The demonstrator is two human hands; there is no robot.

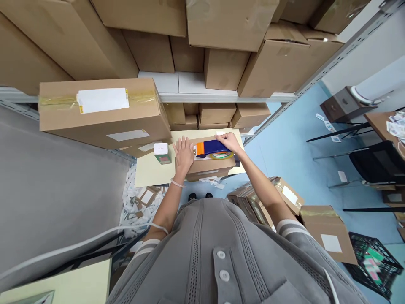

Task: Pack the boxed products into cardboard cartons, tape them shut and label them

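A small cardboard box [210, 165] lies on a pale yellow table [148, 171] below me. My left hand [183, 153] rests flat on the box's left end, fingers stretched out. My right hand [229, 142] is closed round a blue and orange tape dispenser [210, 148] with a roll of yellowish tape, held down on the box's top. A small white and green device [162, 153] stands on the table just left of the box.
Shelves packed with large cardboard boxes [101, 112] rise ahead. More taped boxes [329, 232] lie on the blue floor at right, beside a black crate [373, 261] and chairs. Paper scraps [136, 202] litter the floor under the table.
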